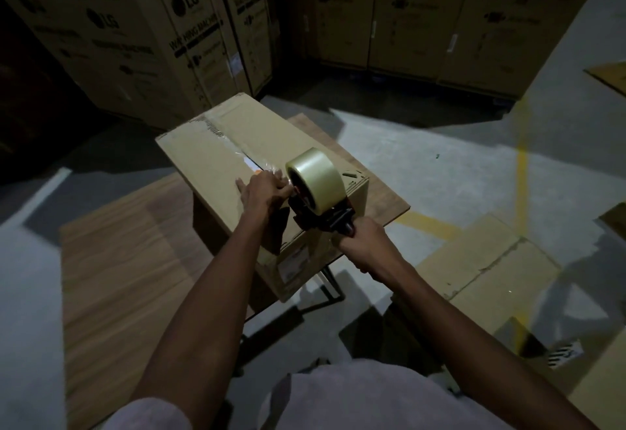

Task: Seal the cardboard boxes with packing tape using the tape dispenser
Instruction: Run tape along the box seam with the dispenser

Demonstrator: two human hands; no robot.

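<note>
Cardboard box (216, 158) sits on the wooden table (135, 260), its centre seam partly taped. Right hand (364, 243) wraps the tape dispenser (318, 192) handle; left hand (264, 189) pinches tape at the dispenser's mouth (fingers bunched). Pulling off-line could skew the strip or wrinkle it.

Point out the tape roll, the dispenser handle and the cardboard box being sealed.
tape roll (316, 180): head view, on its curved outer face.
dispenser handle (349, 228): head view, just above the right hand gripping it.
cardboard box (203, 155): head view, on its bare top flap.
</note>
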